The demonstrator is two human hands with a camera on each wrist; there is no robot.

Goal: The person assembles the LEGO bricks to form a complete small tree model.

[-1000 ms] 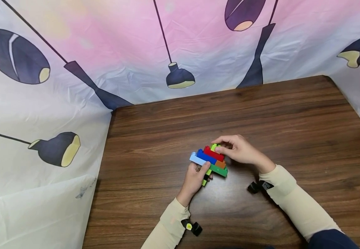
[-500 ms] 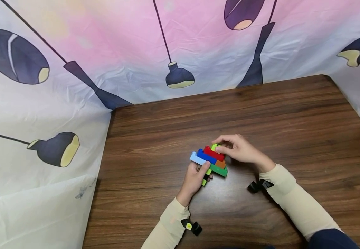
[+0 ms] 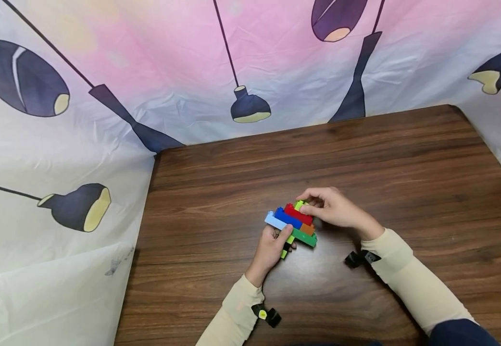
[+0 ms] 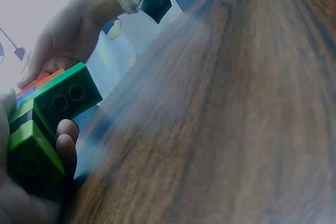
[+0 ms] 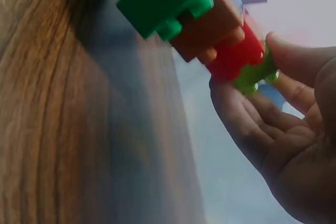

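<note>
A stepped build of coloured toy building bricks is held above the table between both hands. Its layers run from a light blue brick (image 3: 275, 221) and a green brick (image 3: 304, 237) through a blue brick (image 3: 288, 218) and an orange brick (image 5: 207, 27) to a red brick (image 3: 298, 213). At the far end sits a lime brick (image 5: 257, 72), which my right hand (image 3: 334, 209) pinches between thumb and fingers. My left hand (image 3: 269, 247) grips the lime-and-black stem (image 4: 34, 148) underneath, thumb on the near side. Part of the stem is hidden by the left fingers.
The brown wooden table (image 3: 216, 187) lies below the hands. A fabric backdrop (image 3: 181, 72) printed with lamps rises behind and to the left of it. Each wrist wears a small black camera, such as the right wrist camera (image 3: 353, 260).
The brick build and my right hand have shifted very slightly to the right. Both hands keep the same hold.
</note>
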